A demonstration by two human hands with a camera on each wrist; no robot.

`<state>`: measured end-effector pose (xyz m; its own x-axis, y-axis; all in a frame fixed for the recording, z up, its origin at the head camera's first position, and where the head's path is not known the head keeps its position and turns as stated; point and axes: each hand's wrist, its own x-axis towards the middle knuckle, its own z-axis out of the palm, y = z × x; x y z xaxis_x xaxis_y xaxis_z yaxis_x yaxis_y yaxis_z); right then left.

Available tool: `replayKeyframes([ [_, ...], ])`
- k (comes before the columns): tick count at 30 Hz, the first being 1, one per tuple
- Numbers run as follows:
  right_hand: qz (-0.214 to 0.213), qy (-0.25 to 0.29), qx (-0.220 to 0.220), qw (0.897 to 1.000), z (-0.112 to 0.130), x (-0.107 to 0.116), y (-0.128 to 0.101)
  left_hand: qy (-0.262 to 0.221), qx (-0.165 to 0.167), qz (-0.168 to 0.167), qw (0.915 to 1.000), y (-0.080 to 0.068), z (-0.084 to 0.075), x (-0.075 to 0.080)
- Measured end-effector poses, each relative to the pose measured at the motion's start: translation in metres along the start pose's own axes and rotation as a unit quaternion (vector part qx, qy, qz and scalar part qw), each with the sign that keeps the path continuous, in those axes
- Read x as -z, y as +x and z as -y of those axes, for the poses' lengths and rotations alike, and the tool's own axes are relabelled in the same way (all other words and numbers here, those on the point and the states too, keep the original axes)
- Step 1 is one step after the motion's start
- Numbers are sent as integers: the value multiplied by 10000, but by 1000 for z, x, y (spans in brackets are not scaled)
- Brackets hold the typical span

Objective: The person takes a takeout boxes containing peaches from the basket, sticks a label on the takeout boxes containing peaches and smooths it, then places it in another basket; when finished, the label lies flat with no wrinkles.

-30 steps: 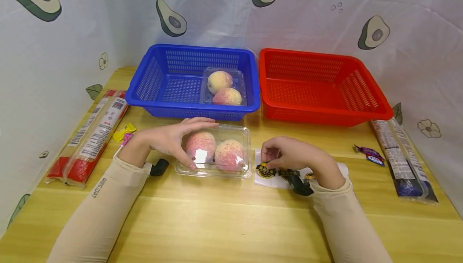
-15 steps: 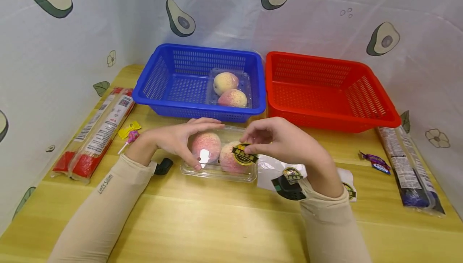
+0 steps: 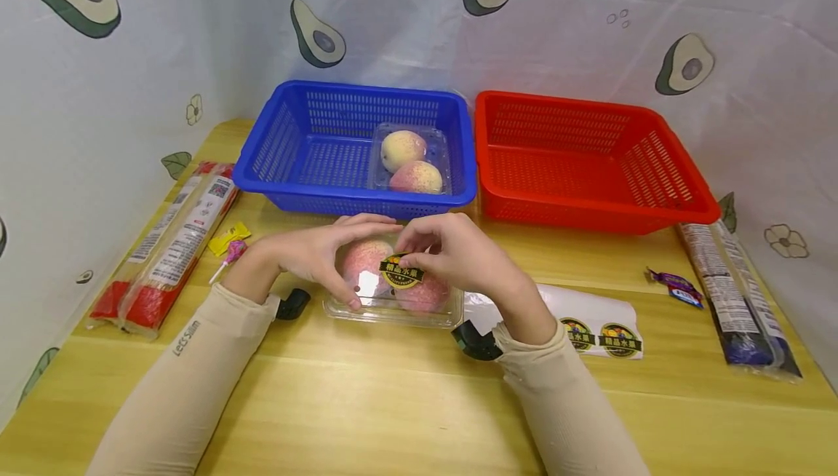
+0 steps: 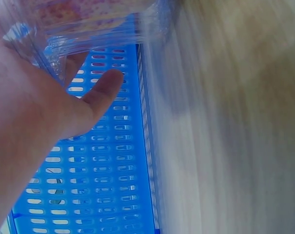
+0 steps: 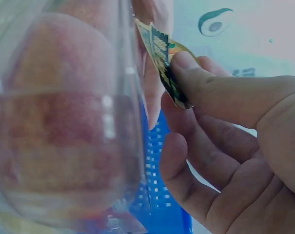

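Observation:
A clear plastic clamshell box (image 3: pixel 393 312) with two pinkish peaches (image 3: pixel 366 261) sits on the table in the head view. My left hand (image 3: pixel 314 261) holds the box from its left side, thumb at the front and fingers at the back. Over the lid, my right hand (image 3: pixel 452 250) pinches a black-and-gold label sticker (image 3: pixel 401 272) between thumb and fingers. In the right wrist view the sticker (image 5: pixel 162 63) stands tilted close to the box (image 5: pixel 123 107), its edge bent under the thumb. The sticker covers part of both peaches in the head view.
White backing paper (image 3: pixel 556 305) with more stickers (image 3: pixel 618 341) lies right of the box. Behind stand a blue basket (image 3: pixel 353 196), holding another box of peaches (image 3: pixel 415 177), and a red basket (image 3: pixel 596 210). Noodle packs (image 3: pixel 177 243) and candies (image 3: pixel 229 238) lie left; more packs (image 3: pixel 740 301) lie right.
My right hand has taken a sticker off the backing paper and carried it left, over the box's lid. My left hand keeps its hold on the box.

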<state>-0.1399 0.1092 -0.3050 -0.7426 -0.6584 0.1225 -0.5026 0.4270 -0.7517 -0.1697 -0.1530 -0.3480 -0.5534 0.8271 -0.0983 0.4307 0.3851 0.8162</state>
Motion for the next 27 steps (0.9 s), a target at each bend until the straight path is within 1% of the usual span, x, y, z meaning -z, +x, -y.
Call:
replayKeyframes([
  [4,-58,-294,97,9995,0,-4,2,-20,-54,-3,10000,0,1,0],
  [9,-32,-592,-13,9982,0,-8,4,-36,-57,-4,10000,-1,1,-1],
  [15,-35,-707,-82,9975,2,-10,4,-86,-88,0,9999,0,1,-2],
  [19,-71,-814,-210,9964,3,-12,4,-94,-127,-13,9999,0,2,-2],
  [24,-308,-1251,-329,9911,8,-15,5,-94,-91,-23,9999,-1,1,-2],
  [27,-292,-1604,-212,9864,11,-18,5,-90,-88,-17,9999,-1,1,-1],
])
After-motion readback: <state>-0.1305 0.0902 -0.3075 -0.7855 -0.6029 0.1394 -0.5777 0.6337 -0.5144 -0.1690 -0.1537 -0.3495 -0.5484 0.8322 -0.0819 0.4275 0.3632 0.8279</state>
